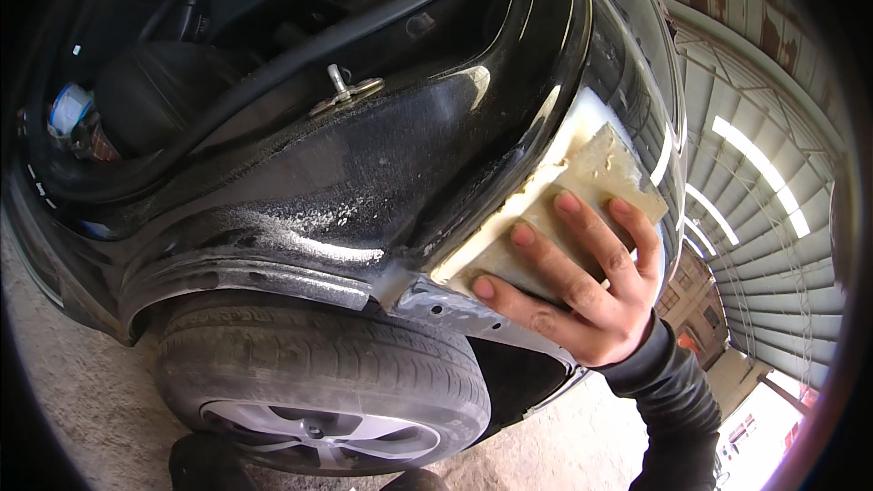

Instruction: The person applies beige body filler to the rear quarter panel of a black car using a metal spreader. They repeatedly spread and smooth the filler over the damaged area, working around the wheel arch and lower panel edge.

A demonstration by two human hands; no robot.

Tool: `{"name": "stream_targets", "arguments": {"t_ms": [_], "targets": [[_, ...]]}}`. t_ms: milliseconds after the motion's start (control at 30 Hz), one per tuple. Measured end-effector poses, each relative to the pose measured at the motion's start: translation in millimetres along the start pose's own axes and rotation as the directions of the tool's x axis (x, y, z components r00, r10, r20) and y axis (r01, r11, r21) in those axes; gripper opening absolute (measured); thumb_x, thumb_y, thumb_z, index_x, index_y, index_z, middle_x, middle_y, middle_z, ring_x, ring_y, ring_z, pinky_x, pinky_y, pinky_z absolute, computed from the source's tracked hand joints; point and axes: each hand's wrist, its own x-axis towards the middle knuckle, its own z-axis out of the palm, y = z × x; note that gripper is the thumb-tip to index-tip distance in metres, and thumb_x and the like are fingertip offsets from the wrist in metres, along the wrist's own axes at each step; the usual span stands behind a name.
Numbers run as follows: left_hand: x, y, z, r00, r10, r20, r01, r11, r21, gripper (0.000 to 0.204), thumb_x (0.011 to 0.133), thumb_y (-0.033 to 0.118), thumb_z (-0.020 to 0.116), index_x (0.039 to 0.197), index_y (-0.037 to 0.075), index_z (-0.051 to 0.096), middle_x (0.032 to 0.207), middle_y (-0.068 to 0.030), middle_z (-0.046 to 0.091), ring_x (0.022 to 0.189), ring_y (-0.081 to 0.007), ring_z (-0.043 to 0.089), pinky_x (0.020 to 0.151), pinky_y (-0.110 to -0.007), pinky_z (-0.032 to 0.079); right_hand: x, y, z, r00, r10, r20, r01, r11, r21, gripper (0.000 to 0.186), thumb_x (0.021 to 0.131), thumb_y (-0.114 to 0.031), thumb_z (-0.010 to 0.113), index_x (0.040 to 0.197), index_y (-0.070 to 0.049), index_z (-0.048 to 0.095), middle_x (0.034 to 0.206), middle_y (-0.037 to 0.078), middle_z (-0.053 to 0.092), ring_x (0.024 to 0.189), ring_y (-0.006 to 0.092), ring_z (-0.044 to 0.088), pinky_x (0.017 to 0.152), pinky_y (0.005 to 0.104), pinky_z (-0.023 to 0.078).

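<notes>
My right hand (600, 286) reaches in from the lower right in a black sleeve. Its fingers are spread over a flat, beige-smeared filler spreader (627, 173) and press it against the car's rear corner; the thumb cannot be made out. Cream-coloured body filler (509, 205) covers the panel under and around the spreader, with a ragged ridge along its left edge. Beside it curves the black rear quarter panel (409, 141), dulled and dusted white in places. My left hand is out of view.
Below the wheel arch stands a dusty tyre (318, 355) with a silver rim. A metal door striker (341, 89) juts from the open door frame. Inside the car are a dark seat (164, 91) and a white-and-blue round item (70, 109). Concrete floor (82, 345) lies around the wheel.
</notes>
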Motion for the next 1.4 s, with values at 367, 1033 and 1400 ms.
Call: {"name": "stream_targets", "arguments": {"t_ms": [367,1033,1400], "targets": [[0,-4,-1,0.995,-0.057,0.081,0.057,0.998,0.008,0.033,0.100,0.023,0.056,0.123,-0.001,0.059,0.074,-0.0253,0.065,0.064,-0.0448,0.064,0.056,-0.054,0.049,-5,20,-9,0.997,-0.001,0.072,-0.003,0.999,0.054,0.063,0.070,-0.032,0.087,0.128,-0.049,0.066,0.133,-0.003,0.065,0.126,0.0314,0.061,0.114,0.0540,0.040],[-5,-7,5,1.000,0.009,-0.016,-0.009,0.999,0.039,0.033,0.098,0.024,0.062,0.119,-0.002,0.063,0.077,-0.0239,0.067,0.065,-0.0430,0.065,0.059,-0.053,0.051,-2,-8,-4,0.998,-0.031,0.052,0.031,0.999,0.016,0.072,0.067,-0.042,0.088,0.132,-0.053,0.060,0.133,-0.001,0.064,0.123,0.0335,0.063,0.112,0.0569,0.041],[-4,7,-9,0.983,-0.161,0.091,0.147,0.978,0.151,0.029,0.102,0.026,0.055,0.120,0.004,0.064,0.074,-0.0214,0.066,0.063,-0.0399,0.064,0.057,-0.051,0.050,4,-3,3,0.987,-0.115,0.113,0.126,0.988,-0.090,0.054,0.075,-0.039,0.081,0.126,-0.047,0.066,0.135,0.005,0.062,0.127,0.0346,0.058,0.112,0.0532,0.044]]}}
